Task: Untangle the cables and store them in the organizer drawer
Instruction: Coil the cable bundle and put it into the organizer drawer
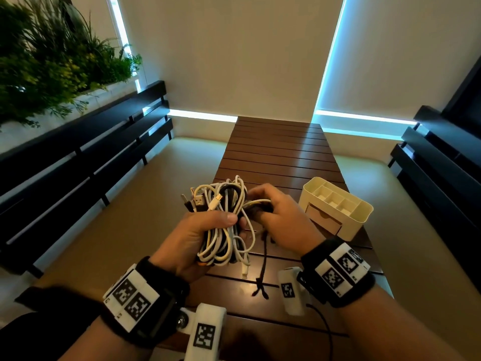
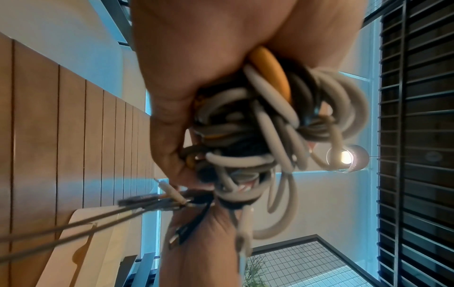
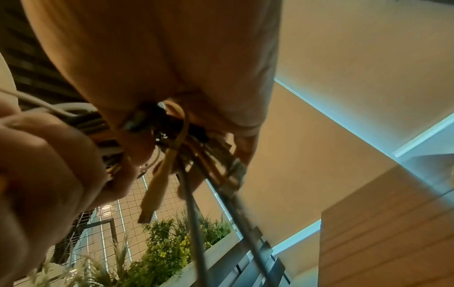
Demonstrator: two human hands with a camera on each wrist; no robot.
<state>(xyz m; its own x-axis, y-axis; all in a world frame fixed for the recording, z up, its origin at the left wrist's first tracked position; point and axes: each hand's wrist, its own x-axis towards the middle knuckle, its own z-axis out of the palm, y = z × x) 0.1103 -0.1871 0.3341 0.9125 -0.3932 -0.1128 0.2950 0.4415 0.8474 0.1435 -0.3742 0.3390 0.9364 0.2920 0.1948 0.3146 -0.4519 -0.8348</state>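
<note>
The left hand [image 1: 192, 235] clenches the cable bundle [image 1: 223, 217] above the table [image 1: 276, 152], its loops running twelve to six; the right hand [image 1: 281, 217] pinches a strand at three o'clock, nearer the organizer [image 1: 361, 214] at two o'clock.

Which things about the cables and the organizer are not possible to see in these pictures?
- Number of cables: the cable bundle is knotted, and the left hand covers its middle in the head view.
- Right hand grip: blurred in both wrist views.
- Organizer drawer: partly hidden behind the right hand; its contents cannot be seen.
</note>
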